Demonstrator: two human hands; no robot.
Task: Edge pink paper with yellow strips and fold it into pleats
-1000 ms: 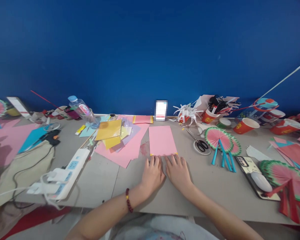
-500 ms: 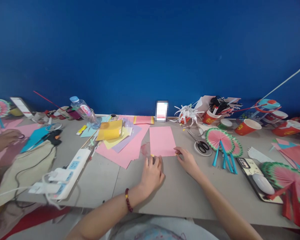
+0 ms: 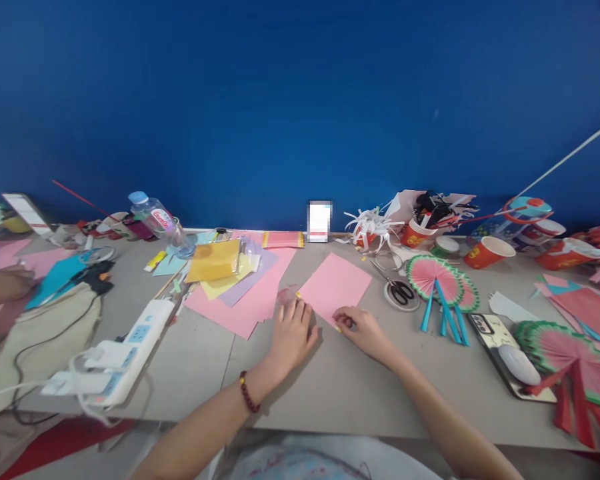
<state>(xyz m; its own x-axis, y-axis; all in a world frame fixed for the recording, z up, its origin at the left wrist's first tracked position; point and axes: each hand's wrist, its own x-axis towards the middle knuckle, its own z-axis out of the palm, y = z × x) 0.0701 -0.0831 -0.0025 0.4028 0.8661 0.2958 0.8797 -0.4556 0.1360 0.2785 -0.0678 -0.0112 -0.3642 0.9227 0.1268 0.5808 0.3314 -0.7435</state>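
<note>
A pink sheet [image 3: 339, 283] lies flat and turned at an angle on the grey table [image 3: 300, 400], at the centre of the frame and slightly below its middle. 2 small yellow bits show along its lower left edge, 1 near each end. The left hand [image 3: 293, 337] rests palm down by the sheet's left corner, its fingers slightly apart and closed on nothing. The right hand [image 3: 363, 330] is at the sheet's lower corner, fingers bent towards the thumb; whether they pinch the paper cannot be told. A beaded bracelet [image 3: 249, 392] circles the left wrist.

Right of the sheet lie scissors [image 3: 401, 291] with black handles, then a pink and green paper fan [image 3: 433, 279] with blue strips. Left of it, a yellow packet [image 3: 213, 260] lies over overlapping coloured papers [image 3: 230, 318], with a white power strip [image 3: 143, 347] at lower left. A tilted bottle [image 3: 161, 220] stands out farther back. At the far left edge is another person's hand [image 3: 5, 283].
</note>
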